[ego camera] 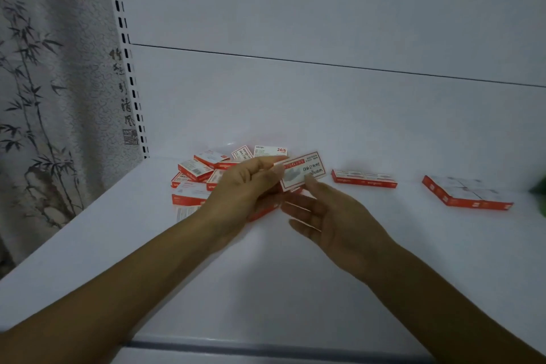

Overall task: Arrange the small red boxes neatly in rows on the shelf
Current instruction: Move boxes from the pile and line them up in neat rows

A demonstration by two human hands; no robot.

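One small red-and-white cardboard box (304, 171) is up in the air right now, lifted just above the white metal shelf (266, 275) and tilted so its printed face looks at us. The left hand (245, 186) pinches its left end between thumb and fingertips. The right hand (331, 216) sits just below and beside it with its fingers spread and relaxed, thumb up at the box's lower edge; we can't tell if it's really touching.

We'd guess these weigh next to nothing. They look like thin stiff card with sharp corners and smooth printed sides, so they should slide easily on the painted shelf but dent if squeezed on the broad faces. The best hold, in our view, is by the two short ends or the long narrow edges, with a light pinch, then nudging it flush against its neighbours.

Behind the left hand lies a loose heap of the same boxes (204, 174), pointing every which way. One red edge shows under the left palm, and we can't say if it's held or just lying there. To the right, a short row (365, 179) is already lined up. Well apart from it, further right, is a flat block (466, 192) of boxes packed side by side.

Something green (539, 192) pokes in at the right edge. The slotted upright (130, 68) and a bamboo ink-painting hanging (44, 97) are off to the left.
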